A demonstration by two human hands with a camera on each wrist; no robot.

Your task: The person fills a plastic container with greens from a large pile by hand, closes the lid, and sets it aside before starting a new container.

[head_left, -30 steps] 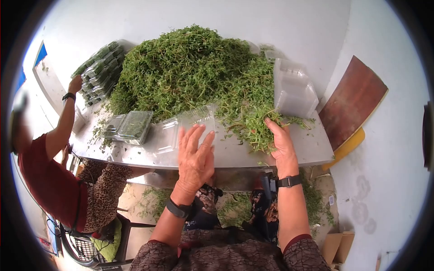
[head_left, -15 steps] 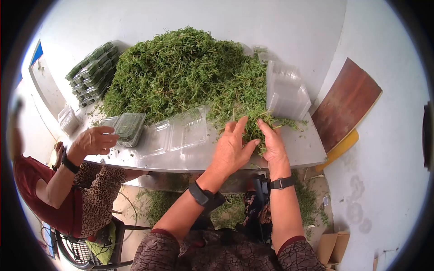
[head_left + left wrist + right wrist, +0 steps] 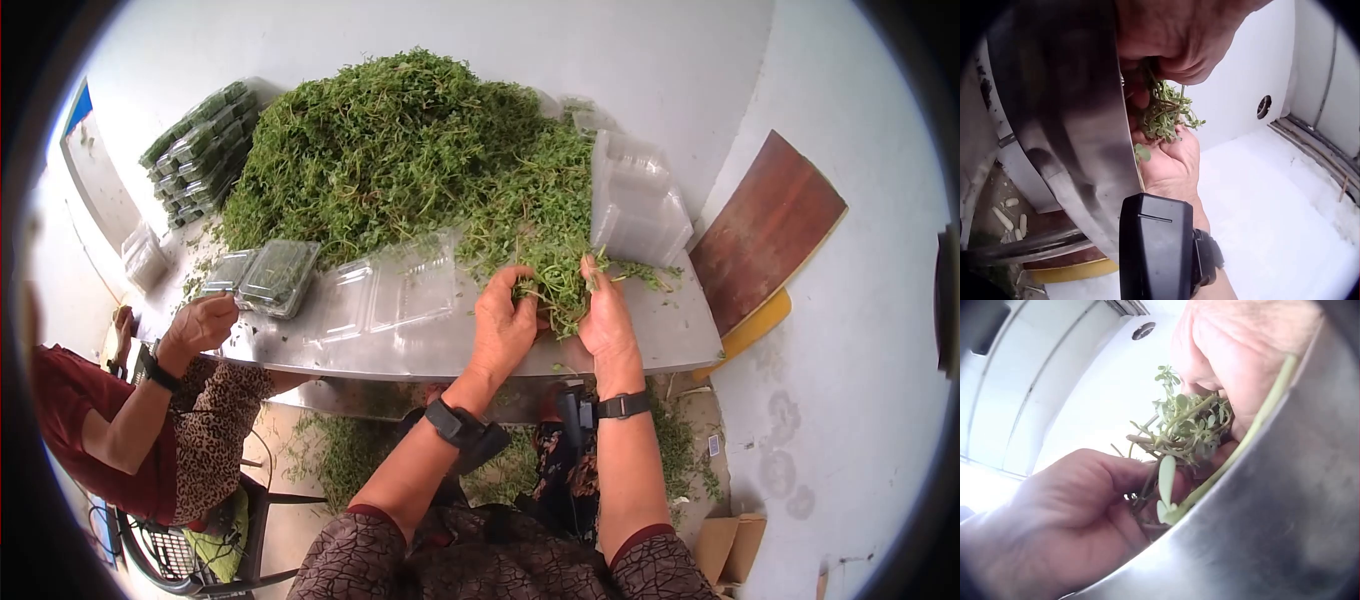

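Note:
A bunch of leafy greens [image 3: 563,292] with small rounded leaves and thick pale stems lies between both hands near the table's front edge. My left hand [image 3: 503,325] pinches its stems from the left; in the right wrist view the left thumb and fingers [image 3: 1116,475] close on them. From the other side my right hand [image 3: 608,322] grips the bunch, thumb uppermost, and its lower fingers are hidden by leaves. Loose sprigs [image 3: 1197,425] poke out between the two hands. Behind them rises a large heap of the same greens [image 3: 400,160].
Open clear plastic boxes [image 3: 410,290] lie left of my hands, beside filled boxes [image 3: 280,278]. A stack of empty boxes [image 3: 640,200] stands at right, packed ones [image 3: 205,150] at far left. Another person's hand [image 3: 205,322] is at the left table edge. A brown board [image 3: 770,220] leans on the wall.
My left hand has come rightward from mid-table to the bunch and now pinches it. My right hand keeps its hold. The other person's hand has moved from the packed stack to the near table edge.

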